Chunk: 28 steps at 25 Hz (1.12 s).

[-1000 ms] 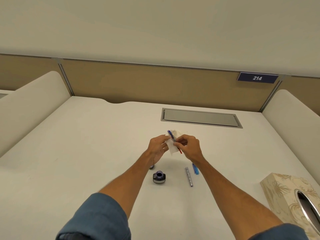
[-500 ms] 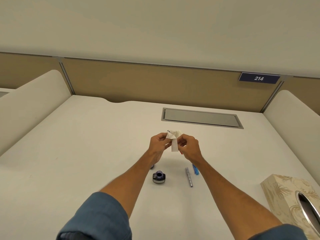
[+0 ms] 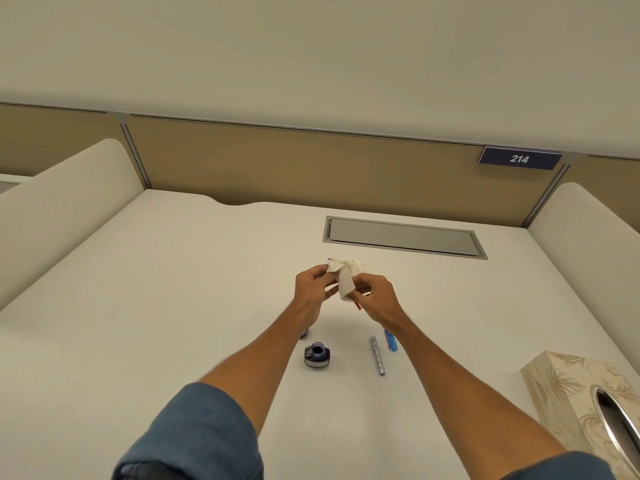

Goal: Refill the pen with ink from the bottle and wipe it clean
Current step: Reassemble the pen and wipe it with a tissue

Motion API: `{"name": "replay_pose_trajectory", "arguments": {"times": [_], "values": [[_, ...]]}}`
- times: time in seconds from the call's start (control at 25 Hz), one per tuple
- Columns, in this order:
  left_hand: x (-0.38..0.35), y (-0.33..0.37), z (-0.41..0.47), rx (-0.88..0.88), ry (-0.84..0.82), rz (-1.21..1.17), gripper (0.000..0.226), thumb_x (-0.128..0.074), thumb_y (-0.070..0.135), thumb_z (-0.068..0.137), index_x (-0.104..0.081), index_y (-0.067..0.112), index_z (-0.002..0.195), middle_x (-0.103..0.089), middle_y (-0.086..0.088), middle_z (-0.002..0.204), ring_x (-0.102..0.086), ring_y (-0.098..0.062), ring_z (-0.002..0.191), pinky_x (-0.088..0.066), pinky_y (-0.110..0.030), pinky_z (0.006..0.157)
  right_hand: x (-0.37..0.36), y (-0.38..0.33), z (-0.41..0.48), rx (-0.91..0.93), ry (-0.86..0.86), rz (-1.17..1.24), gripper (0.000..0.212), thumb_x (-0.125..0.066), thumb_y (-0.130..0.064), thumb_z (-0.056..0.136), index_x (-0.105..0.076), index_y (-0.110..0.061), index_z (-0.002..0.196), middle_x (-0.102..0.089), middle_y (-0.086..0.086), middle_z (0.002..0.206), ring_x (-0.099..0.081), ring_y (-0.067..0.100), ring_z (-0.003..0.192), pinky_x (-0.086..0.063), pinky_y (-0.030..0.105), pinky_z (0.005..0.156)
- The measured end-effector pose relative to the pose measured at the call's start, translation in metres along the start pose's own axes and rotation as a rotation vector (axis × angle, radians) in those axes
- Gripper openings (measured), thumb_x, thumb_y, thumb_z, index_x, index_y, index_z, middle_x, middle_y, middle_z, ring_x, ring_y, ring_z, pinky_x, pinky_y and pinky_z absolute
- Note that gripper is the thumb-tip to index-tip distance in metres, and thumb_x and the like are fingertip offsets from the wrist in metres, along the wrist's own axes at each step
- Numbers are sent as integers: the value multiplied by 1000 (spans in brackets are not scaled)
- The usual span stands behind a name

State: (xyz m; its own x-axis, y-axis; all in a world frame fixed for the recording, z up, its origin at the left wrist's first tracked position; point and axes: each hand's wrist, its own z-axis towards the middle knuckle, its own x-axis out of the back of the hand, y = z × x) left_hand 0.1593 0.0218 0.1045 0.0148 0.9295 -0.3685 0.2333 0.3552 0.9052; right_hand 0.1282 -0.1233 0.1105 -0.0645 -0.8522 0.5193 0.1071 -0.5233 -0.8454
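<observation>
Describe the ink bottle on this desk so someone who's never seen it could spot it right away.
On the white desk, look between the person's left forearm and right forearm. The ink bottle is the squat, dark, open-mouthed glass jar there. The silver tube and blue piece to its right are thin and lie flat.

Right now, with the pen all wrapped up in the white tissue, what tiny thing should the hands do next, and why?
Probably slide the white paper tissue along to the far tip. The left hand pinches it round the thin red-ended pen, the right hand holds the pen's near end, and some blue shows at the far tip, so wiping looks unfinished.
</observation>
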Motion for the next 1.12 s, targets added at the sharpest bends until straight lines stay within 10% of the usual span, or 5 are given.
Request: {"name": "replay_pose_trajectory", "arguments": {"times": [0.76,1.12], "values": [[8,9,-2,-5,23,49,21,-64,1,89,-66,-6,109,-71,-12,94,-69,-22,84,-59,-24,65,1,8,2,-22,-102,-34,17,-59,-8,91,-70,0,101,-70,6,87,-65,8,68,-50,10,64],[15,6,5,-83,286,42,12,-67,8,89,-65,1,98,-67,-14,89,-66,-24,79,-59,-29,63,3,17,-1,-80,-12,72,16,-56,-9,94,-70,-4,100,-74,10,86,-66,8,67,-48,9,61]]}}
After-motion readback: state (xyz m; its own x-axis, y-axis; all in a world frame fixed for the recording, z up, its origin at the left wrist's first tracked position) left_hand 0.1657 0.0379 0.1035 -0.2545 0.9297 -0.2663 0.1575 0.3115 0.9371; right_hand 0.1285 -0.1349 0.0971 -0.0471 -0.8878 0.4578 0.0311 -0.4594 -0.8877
